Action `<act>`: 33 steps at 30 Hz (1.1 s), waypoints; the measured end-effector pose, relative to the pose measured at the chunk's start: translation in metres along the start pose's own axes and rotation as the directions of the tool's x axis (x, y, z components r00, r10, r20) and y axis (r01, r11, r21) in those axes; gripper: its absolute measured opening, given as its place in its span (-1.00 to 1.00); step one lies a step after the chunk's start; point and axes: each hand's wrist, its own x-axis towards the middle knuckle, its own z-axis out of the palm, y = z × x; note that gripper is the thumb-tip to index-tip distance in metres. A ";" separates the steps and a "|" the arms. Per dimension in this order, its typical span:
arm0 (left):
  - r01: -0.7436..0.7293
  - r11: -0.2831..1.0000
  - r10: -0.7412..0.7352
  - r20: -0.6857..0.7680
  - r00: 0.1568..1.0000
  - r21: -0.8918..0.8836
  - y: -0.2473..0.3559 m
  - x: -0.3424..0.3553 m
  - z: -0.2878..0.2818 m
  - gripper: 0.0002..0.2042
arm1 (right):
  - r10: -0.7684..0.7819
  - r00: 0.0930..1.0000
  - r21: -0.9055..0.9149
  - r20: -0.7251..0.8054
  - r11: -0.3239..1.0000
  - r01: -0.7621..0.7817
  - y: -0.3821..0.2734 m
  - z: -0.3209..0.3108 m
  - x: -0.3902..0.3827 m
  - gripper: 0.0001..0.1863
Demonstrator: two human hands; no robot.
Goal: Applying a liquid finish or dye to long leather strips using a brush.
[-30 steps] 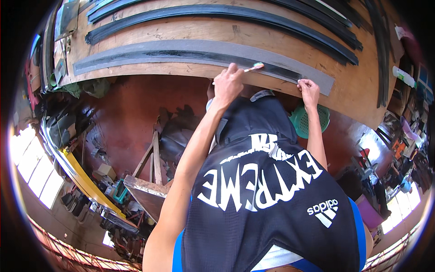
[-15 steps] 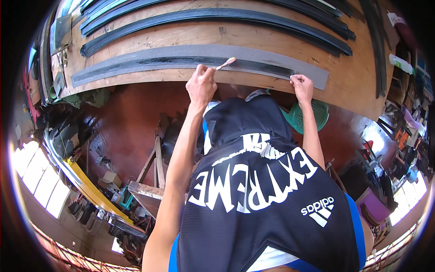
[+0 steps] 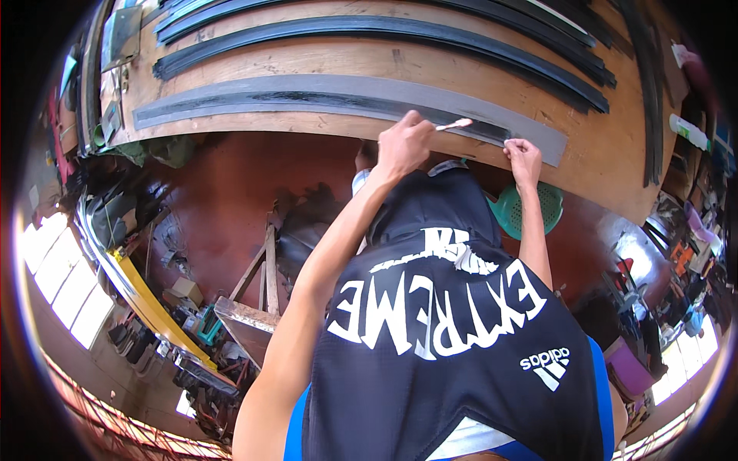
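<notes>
A long grey strip lies along the near edge of the wooden table, with a narrower black strip on top of it. My left hand is closed around the handle of a small brush that looks like a toothbrush. Its pale head points right and lies over the right part of the black strip. At that strip's right end my right hand is closed in a pinch, with the fingertips at the strip's edge. What lies between those fingertips is too small to make out clearly.
Several dark strips in bundles lie farther back on the wooden table. More dark strips run along its right side. A white bottle is beyond them. Below the table edge is a green perforated stool.
My left hand has moved right along the black strip with the brush. My right hand stays at the strip's right end. The whole view has shifted slightly.
</notes>
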 end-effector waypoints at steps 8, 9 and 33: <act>0.153 0.943 -0.072 -0.267 0.961 0.297 -0.098 -0.034 -0.062 -0.79 | 0.016 1.000 0.049 0.010 0.999 -0.016 -0.005 0.002 -0.001 -0.85; 0.191 0.923 -0.088 -0.301 0.950 0.335 -0.112 -0.037 -0.072 -0.81 | 0.015 1.000 0.067 0.023 0.998 -0.017 -0.005 0.002 -0.001 -0.85; 0.353 0.915 -0.227 -0.473 0.851 0.195 -0.202 -0.053 -0.144 -0.91 | 0.050 0.999 -0.022 0.007 0.999 -0.050 -0.021 0.023 -0.005 -0.84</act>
